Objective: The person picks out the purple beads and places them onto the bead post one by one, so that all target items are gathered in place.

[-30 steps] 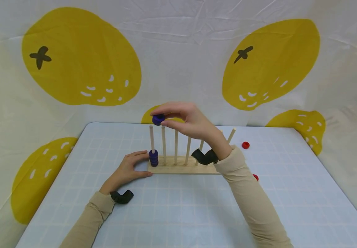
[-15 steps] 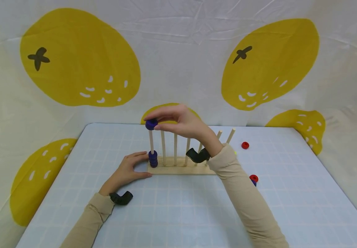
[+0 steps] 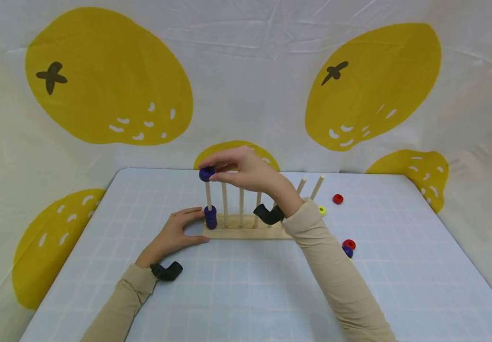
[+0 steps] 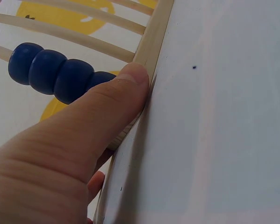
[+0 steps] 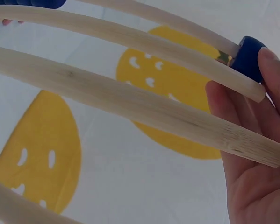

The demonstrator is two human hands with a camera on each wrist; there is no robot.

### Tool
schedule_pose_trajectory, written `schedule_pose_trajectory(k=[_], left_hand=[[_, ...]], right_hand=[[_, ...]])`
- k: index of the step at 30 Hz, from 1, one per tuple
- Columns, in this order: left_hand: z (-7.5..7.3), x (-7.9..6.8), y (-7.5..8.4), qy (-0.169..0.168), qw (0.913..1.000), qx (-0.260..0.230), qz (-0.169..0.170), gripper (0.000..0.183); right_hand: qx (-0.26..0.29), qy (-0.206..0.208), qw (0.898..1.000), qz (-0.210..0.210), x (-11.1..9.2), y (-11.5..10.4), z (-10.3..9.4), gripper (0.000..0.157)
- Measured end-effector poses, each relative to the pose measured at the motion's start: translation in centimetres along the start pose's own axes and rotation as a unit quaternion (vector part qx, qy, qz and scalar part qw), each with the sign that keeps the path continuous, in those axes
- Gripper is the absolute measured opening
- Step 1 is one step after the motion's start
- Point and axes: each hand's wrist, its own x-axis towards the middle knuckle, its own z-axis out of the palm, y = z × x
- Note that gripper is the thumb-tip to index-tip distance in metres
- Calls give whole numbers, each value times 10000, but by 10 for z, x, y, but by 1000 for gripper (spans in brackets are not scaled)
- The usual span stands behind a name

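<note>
My right hand [image 3: 250, 171] pinches a blue bead [image 3: 206, 174] between thumb and fingers at the top of the leftmost peg [image 3: 208, 195]. In the right wrist view that bead [image 5: 248, 59] sits right at the peg's end. Low on the same peg are several stacked blue beads [image 3: 210, 217], seen from close by in the left wrist view [image 4: 48, 70]. The pegs rise from a long wooden base [image 3: 246, 232]. My left hand [image 3: 177, 233] holds the base's left end, thumb at the front and fingers behind; the thumb [image 4: 107, 102] hides the lowest bead partly.
To the right of the stand lie a red bead [image 3: 337, 199] and a yellow bead [image 3: 322, 210]. Nearer, beside my right sleeve, are another red bead [image 3: 349, 244] and a blue one [image 3: 347, 251]. A patterned curtain [image 3: 246, 85] hangs behind the table [image 3: 246, 294].
My right hand has moved left and slightly down, bringing the blue bead from beside the leftmost peg onto its top. My left hand has stayed on the base.
</note>
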Motion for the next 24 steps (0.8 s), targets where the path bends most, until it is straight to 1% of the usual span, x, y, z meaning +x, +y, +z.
schedule_pose_trajectory(k=[4, 9, 13, 18, 24], left_hand=[[0, 0, 0, -19, 10000, 16, -29, 67], [0, 0, 0, -34, 10000, 51, -27, 67], [0, 0, 0, -35, 10000, 48, -3, 68], [-1, 0, -1, -18, 10000, 14, 79, 69], [0, 1, -1, 0, 9998, -14, 208, 68]], right_hand=[[-257, -137, 9995, 155, 1, -2, 1, 29], [-313, -281, 9985, 357, 2, -5, 3, 30], [-421, -286, 9977, 446, 3, -6, 4, 30], [-752, -393, 9943, 649, 4, -8, 5, 32], [-852, -347, 9935, 666, 3, -8, 6, 30]])
